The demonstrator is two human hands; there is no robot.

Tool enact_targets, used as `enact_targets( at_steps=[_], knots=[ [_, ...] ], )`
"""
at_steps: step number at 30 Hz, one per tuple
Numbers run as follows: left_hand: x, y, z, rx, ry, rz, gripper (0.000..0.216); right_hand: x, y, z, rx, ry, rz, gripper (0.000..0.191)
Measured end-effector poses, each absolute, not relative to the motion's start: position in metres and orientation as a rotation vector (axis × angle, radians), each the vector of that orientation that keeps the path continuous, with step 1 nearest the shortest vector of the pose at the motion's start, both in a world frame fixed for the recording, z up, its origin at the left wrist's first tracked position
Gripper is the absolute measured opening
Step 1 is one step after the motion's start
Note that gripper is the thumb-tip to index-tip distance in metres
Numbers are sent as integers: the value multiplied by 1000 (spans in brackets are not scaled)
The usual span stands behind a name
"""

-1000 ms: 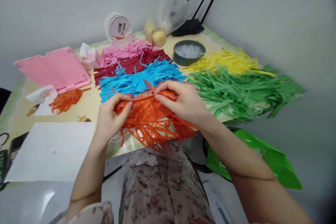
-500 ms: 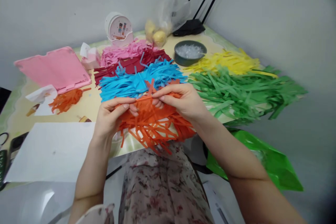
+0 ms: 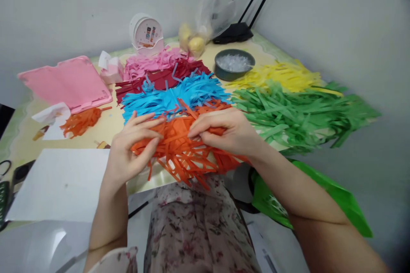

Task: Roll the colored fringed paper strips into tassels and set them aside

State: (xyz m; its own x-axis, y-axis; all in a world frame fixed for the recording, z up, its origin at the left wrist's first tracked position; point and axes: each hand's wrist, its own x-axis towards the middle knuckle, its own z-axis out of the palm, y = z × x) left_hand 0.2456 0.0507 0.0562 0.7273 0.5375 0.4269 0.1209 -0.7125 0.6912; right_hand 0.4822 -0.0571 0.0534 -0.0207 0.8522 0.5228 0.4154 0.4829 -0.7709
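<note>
- Left hand was open, fingers spread, with the fingertips resting on the left end of the orange strips.
- Right hand lay on the right side of that pile, fingers bent and thumb under them. Whether it pinched any strips could not be told.
- The hands were apart, with orange paper between them.
- The orange strips sat at the near edge of the table, some hanging over it toward the lap, and touched the blue strips behind.
- Beyond the blue lay dark red strips, then pink strips.
- To the right were green strips, with yellow strips behind them and a bowl beside the yellow.
- A white tub at the back carried coloured lettering, too small to read.
- To the left were a pink case, a small orange heap and a white sheet.
</note>
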Motion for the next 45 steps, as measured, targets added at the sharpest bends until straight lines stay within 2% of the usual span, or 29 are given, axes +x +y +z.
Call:
enact_targets(
  at_steps=[4,9,13,17,20,24,31,36,40,42,45],
  knots=[
    [260,49,60,2326,378,711,15,480,-57,57,-1028,-1873,338,28],
    [265,52,53,2429,415,616,13,488,-63,61,-1038,-2004,383,24],
    [262,55,44,2803,409,887,12,501,-56,72,-1288,-1943,678,37],
    [262,57,33,2956,218,1311,27,498,-36,66,-1238,-1779,1091,27],
    [261,60,27,2945,151,1491,33,485,-28,49,-1098,-1550,1354,24],
    [266,60,19,2813,276,1566,34,467,-31,36,-1017,-1236,1421,23],
    [293,36,7,1965,636,1575,12,451,-20,32,-807,-1129,1191,25],
    [307,27,11,1624,800,1341,20,445,-15,36,-984,-1292,770,15],
    [311,44,15,1528,844,1414,18,465,0,39,-1072,-1602,370,17],
    [307,61,18,1435,820,1565,13,504,20,39,-1184,-1737,200,22],
    [295,88,23,1250,718,1621,17,597,59,36,-1759,-1555,81,27]
  ],
)
